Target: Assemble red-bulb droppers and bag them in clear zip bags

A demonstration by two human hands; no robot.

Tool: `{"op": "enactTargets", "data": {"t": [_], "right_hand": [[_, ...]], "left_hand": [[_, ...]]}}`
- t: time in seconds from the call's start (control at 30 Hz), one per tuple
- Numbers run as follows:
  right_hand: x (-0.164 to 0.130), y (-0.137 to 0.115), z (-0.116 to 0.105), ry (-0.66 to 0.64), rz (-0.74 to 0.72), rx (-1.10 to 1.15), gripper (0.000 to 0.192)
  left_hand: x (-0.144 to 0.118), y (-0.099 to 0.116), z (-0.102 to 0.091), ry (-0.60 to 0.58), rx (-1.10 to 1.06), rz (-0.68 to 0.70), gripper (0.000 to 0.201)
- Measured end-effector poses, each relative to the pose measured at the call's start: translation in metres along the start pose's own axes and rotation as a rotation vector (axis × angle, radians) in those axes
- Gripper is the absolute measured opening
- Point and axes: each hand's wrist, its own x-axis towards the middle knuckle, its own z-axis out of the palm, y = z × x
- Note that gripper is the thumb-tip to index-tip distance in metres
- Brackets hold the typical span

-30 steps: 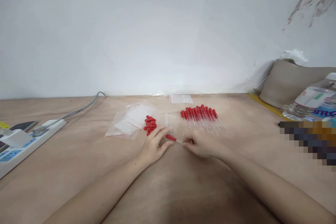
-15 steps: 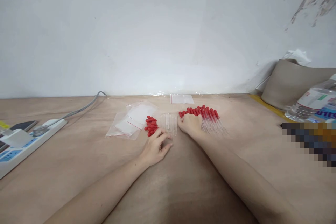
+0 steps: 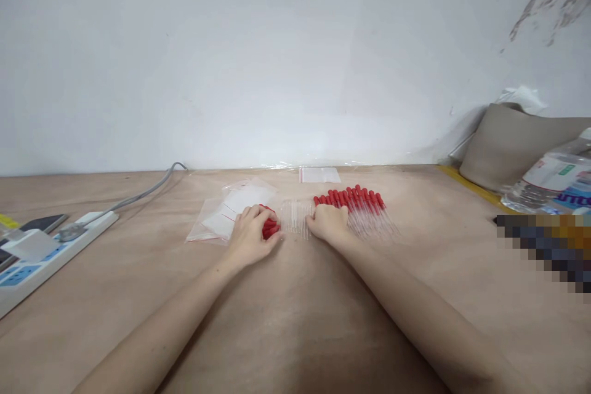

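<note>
Two hands were observed in the head view. Left hand (image 3: 250, 231) was curled over the loose red bulbs (image 3: 270, 228), fingers closed on them. Right hand (image 3: 329, 223) rested, fingers bent, beside the clear glass tubes (image 3: 295, 219); its grasp could not be determined. Picking parts was judged in hand; joining requires careful alignment.

— How is the light looking?
— Soft and even, washing the wall (image 3: 277, 55) pale; only faint shadows are lying under the forearms on the table (image 3: 300, 320).
— Any glare or blur?
— A thin sheen is showing where wall meets table. Edges are bending with wide-angle distortion, and a pixelated patch (image 3: 545, 246) is masking the right side.
</note>
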Motion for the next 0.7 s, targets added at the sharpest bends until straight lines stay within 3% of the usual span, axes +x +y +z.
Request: {"op": "enactTargets", "data": {"t": [0.07,0.27,0.7], "right_hand": [[0.001,-0.002,-0.001,-0.027,0.036,0.017,0.031],[0.002,-0.005,-0.001,-0.030,0.059,0.047,0.030],[-0.004,0.010,-0.016,-0.026,0.102,0.164,0.031]], "left_hand": [[0.001,-0.006,-0.004,-0.057,0.102,0.050,0.022],[-0.001,-0.013,0.001,-0.072,0.244,0.109,0.012],[-0.003,-0.010,0.007,-0.094,-0.002,0.065,0.007]]}}
